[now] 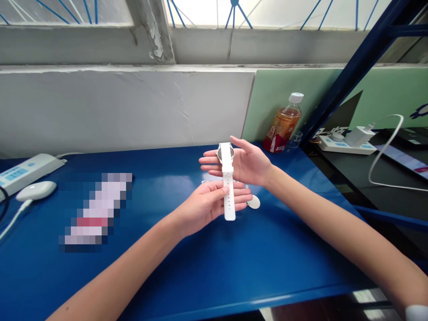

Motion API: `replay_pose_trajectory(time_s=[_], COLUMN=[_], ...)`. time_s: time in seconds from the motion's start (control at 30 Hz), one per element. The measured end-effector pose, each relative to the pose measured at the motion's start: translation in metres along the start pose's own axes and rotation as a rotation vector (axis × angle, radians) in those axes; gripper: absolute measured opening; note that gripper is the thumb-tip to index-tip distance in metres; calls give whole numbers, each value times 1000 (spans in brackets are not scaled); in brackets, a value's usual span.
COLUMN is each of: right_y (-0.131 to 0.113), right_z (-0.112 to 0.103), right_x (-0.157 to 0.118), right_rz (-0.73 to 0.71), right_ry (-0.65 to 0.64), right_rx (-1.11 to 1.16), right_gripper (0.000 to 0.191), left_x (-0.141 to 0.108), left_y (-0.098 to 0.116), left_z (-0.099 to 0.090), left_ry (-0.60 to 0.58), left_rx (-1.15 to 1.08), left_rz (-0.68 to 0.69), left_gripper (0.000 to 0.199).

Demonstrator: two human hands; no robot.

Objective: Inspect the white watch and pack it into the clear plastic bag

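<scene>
A white wristwatch [228, 196] with a perforated strap stretches across both of my hands. My left hand [203, 200] grips the strap, thumb on top and fingers extended underneath. Palm up and fingers stretched out, my right hand [252, 165] is open behind the watch's round case [220, 154]. Part of the strap covers the case. I cannot tell whether the case rests on the right fingers or hangs just over them. Beside my left fingertips, a flat white disc [254, 202] lies on the blue table [267, 263]. Something pale beneath my hands is mostly hidden.
A pixelated flat object [100, 209] lies on the left, near a white power strip [30, 171] and a white oval device [36, 191] with a cable. At the back right stands a drink bottle [284, 125]. Beyond a blue post [347, 71] is another power strip [347, 145].
</scene>
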State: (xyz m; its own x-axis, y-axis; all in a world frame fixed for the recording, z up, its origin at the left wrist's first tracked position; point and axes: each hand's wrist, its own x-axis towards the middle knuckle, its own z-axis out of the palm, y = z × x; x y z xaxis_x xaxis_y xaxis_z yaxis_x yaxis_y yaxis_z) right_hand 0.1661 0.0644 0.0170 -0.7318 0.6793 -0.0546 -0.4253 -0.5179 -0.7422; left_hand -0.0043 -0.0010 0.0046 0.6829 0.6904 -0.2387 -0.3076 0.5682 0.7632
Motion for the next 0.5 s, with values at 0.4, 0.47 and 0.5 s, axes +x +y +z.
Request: replay_pose_trajectory(time_s=[0.4,0.47,0.5], right_y=[1,1,2], right_z=[3,3,3], right_x=[-3,-3,-3], right_rz=[-31,-27,-25], right_ry=[-52,-51,-47], right_rx=[24,16,9], right_gripper=[85,85,85], left_x=[-1,-1,-1], left_y=[1,1,1], left_z=[-2,-2,-2], left_ry=[-51,-54,-56], left_rx=[-24,-21,-20], left_rz=[-45,-50,-51], left_gripper=[28,29,29])
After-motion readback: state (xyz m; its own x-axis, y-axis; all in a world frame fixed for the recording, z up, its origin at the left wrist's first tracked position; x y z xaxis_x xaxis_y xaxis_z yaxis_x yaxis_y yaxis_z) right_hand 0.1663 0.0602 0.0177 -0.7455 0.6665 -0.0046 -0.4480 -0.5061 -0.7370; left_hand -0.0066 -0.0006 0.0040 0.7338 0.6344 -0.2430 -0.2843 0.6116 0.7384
